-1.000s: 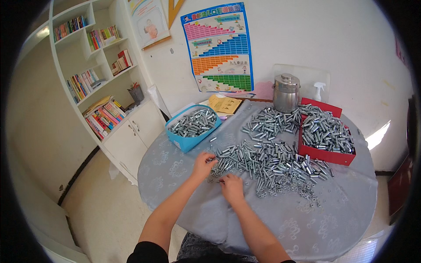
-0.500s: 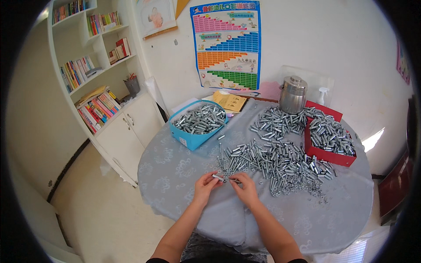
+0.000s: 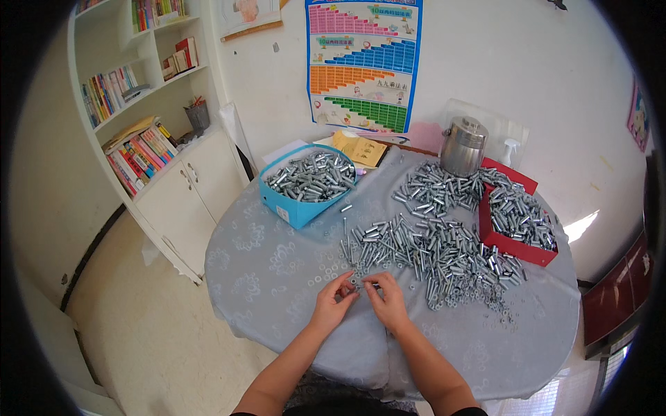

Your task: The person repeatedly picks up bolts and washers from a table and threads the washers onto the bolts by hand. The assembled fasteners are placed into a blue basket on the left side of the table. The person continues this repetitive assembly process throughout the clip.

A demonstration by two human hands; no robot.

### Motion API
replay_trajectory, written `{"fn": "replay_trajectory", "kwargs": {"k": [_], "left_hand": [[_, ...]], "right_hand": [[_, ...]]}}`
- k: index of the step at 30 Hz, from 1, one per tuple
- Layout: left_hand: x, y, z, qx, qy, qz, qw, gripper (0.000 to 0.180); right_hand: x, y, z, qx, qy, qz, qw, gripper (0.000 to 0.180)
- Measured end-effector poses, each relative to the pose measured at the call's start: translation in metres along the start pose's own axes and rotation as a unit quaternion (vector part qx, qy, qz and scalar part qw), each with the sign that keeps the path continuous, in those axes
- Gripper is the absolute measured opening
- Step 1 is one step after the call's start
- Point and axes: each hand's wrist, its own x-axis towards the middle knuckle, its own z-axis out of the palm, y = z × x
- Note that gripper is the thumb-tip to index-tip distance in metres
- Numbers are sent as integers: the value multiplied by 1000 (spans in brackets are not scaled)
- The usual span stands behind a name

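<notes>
My left hand point(image 3: 331, 304) and my right hand point(image 3: 386, 301) are close together over the near middle of the table, fingers bent toward each other. A small, thin metal piece point(image 3: 359, 287) shows between their fingertips, at the right hand's pinch; its exact kind is too small to tell. The left hand's thumb and forefinger are curled, and what they hold, if anything, cannot be made out. Just beyond the fingers lie scattered washers point(image 3: 318, 280) and a large heap of loose metal bolts and sleeves point(image 3: 437, 253).
A blue bin point(image 3: 298, 213) full of assembled metal anchors stands at left. A red box point(image 3: 517, 248) of metal sleeves sits at right, beside a steel canister point(image 3: 463, 145). Small nuts point(image 3: 454, 299) lie along the heap's near edge. A grey cloth point(image 3: 263, 277) covers the table.
The shiny sleeve seen in my left fingers before no longer shows there. Both hands remain nearly in place, while the whole view has shifted slightly.
</notes>
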Motion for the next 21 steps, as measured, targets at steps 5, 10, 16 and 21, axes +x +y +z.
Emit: {"fn": "replay_trajectory", "kwargs": {"k": [5,10,16,21], "left_hand": [[6,-8,-13,-267,25,-139,953,24],[7,-2,-17,-315,8,-182,931,23],[9,-8,-18,-332,11,-169,928,26],[6,1,-14,-305,32,-178,935,26]], "right_hand": [[-1,2,5,26,63,28,997,14],[-4,2,7,35,49,13,998,13],[-3,16,14,21,45,-35,998,14],[-8,8,8,23,62,-20,998,13]]}}
